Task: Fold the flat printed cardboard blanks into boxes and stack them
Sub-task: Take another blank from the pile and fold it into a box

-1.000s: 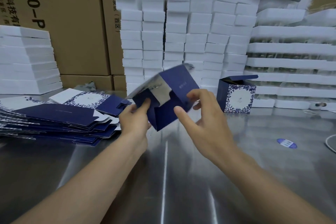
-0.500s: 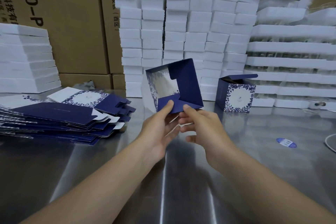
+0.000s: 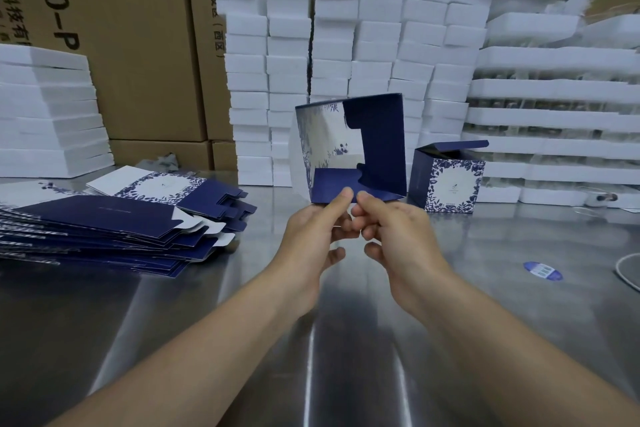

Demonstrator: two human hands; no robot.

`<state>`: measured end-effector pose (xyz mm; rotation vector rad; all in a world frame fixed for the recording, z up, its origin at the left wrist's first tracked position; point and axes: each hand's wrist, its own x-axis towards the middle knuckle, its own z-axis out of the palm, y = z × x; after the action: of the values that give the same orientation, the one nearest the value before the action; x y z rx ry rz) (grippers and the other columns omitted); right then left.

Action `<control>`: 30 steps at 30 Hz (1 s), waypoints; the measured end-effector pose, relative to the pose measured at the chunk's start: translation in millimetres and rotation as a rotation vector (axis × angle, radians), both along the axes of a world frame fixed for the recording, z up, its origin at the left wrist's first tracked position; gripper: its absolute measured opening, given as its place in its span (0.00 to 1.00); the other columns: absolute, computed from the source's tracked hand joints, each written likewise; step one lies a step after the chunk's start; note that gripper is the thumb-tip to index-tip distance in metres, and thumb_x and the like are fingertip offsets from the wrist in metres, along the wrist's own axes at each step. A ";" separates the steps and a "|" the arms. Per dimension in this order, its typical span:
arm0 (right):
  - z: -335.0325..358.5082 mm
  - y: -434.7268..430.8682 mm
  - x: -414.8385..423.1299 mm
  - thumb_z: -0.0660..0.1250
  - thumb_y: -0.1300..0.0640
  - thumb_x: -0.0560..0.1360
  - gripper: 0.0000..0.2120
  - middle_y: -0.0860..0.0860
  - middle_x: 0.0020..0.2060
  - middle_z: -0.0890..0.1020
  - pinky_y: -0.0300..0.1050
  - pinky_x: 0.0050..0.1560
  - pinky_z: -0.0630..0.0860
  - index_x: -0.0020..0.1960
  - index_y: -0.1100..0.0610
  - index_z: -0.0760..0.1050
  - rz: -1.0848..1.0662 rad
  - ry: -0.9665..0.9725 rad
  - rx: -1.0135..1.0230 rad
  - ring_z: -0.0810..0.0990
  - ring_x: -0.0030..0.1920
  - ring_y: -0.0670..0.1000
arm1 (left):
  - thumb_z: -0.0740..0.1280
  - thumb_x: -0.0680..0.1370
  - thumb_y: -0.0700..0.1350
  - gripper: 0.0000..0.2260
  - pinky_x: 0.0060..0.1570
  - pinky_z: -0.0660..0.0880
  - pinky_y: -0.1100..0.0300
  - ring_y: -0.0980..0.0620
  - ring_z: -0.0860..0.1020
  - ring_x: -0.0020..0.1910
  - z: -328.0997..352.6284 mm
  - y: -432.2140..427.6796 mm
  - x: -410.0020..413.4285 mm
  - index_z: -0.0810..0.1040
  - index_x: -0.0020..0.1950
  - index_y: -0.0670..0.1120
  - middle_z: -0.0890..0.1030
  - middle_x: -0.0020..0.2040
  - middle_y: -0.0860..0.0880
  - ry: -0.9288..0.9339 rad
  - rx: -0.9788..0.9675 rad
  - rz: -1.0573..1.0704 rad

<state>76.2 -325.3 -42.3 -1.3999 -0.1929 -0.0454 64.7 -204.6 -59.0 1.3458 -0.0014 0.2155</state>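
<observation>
Where our left hand (image 3: 311,230) and right hand (image 3: 398,236) meet above the steel tabletop (image 3: 346,357), each grip pinches the near bottom edge of the half-folded box (image 3: 382,149), held upright; white foam stacks (image 3: 346,45) rise behind.

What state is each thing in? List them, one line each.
Held box: partly folded, raised, open side facing camera.
Left hand: pinches its bottom edge.
Right hand: pinches that edge too.
Finished box: upright on table, top flap open.
Blanks: flat, in a loose pile.
Foam blocks: stacked.
</observation>
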 end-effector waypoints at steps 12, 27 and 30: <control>1.6 0.0 -3.1 0.71 0.43 0.80 0.17 0.47 0.30 0.79 0.38 0.30 0.68 0.39 0.53 0.82 0.047 0.058 -0.064 0.73 0.28 0.45 | 0.69 0.82 0.52 0.13 0.41 0.70 0.58 0.57 0.78 0.36 0.3 4.8 3.2 0.77 0.39 0.49 0.77 0.35 0.53 0.041 -0.090 0.008; 4.5 -5.6 1.8 0.71 0.48 0.81 0.16 0.46 0.27 0.77 0.40 0.33 0.65 0.37 0.55 0.79 -0.035 0.115 -0.097 0.70 0.24 0.44 | 0.72 0.80 0.52 0.17 0.37 0.67 0.59 0.55 0.75 0.34 0.0 13.9 7.6 0.73 0.36 0.48 0.71 0.30 0.52 0.071 -0.074 0.247; 3.4 -6.1 2.2 0.73 0.44 0.79 0.17 0.45 0.26 0.76 0.41 0.33 0.66 0.38 0.55 0.79 -0.085 0.107 -0.102 0.70 0.24 0.43 | 0.72 0.80 0.52 0.17 0.37 0.67 0.59 0.55 0.75 0.35 -0.9 14.8 8.7 0.73 0.36 0.48 0.71 0.31 0.51 0.069 -0.063 0.255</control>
<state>78.3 -331.3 -38.9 -1.5081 -0.0469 -0.0309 73.4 -189.8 -59.9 1.2888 0.2344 0.3811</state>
